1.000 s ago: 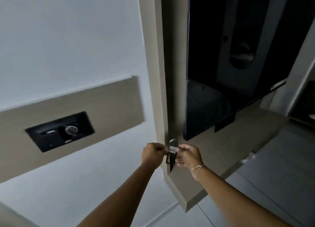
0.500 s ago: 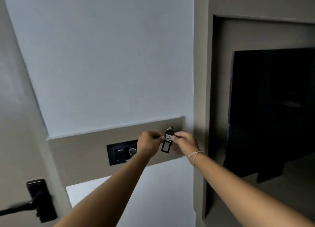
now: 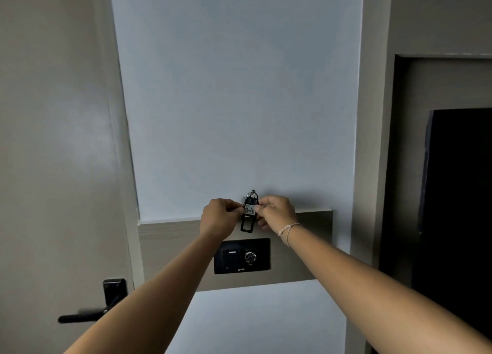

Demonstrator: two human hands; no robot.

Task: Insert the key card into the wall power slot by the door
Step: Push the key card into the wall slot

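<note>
A small black key tag with a white numbered label and a metal ring on top hangs upright between both hands. My left hand pinches its left edge and my right hand pinches its right edge. The tag is held in front of the wall, a little above the black power panel. That panel is set into a beige wood-look band and has a thin card slot at its upper left and a round dial at its right. The tag and the slot are apart.
A pale door fills the left side, with a black lever handle on a black plate low down. To the right stands a beige pillar, then a dark recess. White wall lies above and below the band.
The view has swung left and up from the dark recess to the wall panel and door. Both hands, still holding the tag, now sit directly above the panel instead of beside it.
</note>
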